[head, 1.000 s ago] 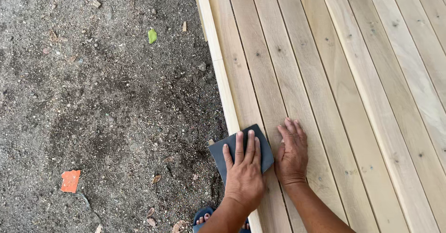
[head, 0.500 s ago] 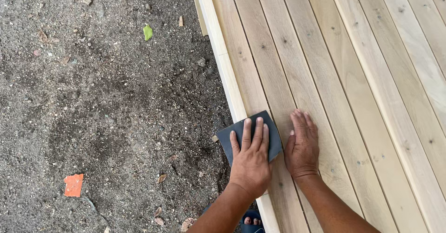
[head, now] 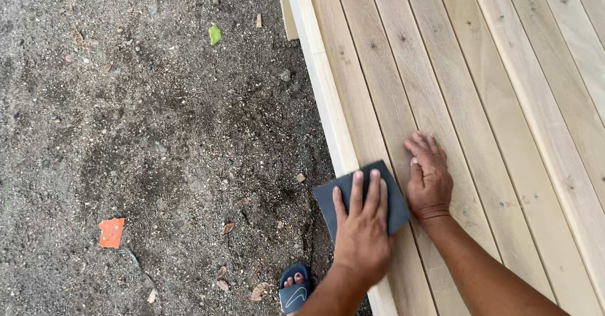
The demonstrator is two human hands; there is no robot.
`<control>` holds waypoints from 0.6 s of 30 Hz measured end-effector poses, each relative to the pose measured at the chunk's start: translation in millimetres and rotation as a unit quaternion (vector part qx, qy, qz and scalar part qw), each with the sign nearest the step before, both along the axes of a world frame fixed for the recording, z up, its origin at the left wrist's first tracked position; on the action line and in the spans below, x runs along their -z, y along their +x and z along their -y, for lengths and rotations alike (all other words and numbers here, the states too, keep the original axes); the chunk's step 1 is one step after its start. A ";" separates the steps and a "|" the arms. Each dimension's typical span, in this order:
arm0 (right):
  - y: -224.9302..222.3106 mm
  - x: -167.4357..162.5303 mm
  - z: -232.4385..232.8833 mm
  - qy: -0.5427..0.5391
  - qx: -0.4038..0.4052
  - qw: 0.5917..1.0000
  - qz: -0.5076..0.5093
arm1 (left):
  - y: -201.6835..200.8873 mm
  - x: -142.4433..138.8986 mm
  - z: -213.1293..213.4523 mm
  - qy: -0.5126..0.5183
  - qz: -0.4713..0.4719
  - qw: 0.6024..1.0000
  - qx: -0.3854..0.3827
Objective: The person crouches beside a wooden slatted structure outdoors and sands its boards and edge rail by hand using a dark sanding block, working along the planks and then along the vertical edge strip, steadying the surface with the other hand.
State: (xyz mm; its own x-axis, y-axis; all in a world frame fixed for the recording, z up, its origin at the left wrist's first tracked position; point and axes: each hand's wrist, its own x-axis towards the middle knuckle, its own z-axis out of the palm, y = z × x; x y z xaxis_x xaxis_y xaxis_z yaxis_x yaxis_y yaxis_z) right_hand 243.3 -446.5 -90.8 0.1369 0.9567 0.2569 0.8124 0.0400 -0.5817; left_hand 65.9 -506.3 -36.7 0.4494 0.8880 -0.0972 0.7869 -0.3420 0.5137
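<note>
Hands flat: left hand (head: 362, 231) pressing dark sandpaper sheet (head: 360, 197), right hand (head: 430, 180) apparently resting on planks (head: 454, 70).

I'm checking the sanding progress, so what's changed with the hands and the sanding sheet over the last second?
Little changed. The left hand still presses the dark sanding sheet flat over the outer edge of the wooden deck, having slid it only slightly along the edge board. The right hand stays flat on the boards beside it. Nothing was picked up or released.
</note>
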 end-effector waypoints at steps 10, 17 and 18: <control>23.6 -3.8 19.3 -0.027 -0.105 0.994 -0.026 | 11.5 12.5 -44.9 0.054 -0.059 0.993 -0.084; 23.6 -7.7 31.7 -0.037 -0.112 0.992 -0.045 | 22.4 7.2 64.7 0.012 -0.038 0.997 -0.059; 22.6 -8.4 31.0 -0.032 -0.118 0.991 -0.056 | 23.7 6.1 96.3 0.007 -0.032 0.998 -0.045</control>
State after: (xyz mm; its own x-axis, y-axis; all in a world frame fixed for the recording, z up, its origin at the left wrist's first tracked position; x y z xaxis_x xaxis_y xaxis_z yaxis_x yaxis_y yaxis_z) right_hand 265.9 -477.5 -82.4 -0.0682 0.9793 0.1907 0.7151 0.1813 -0.6751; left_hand 89.6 -602.7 -42.9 0.3604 0.9263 -0.1099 0.8458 -0.2748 0.4573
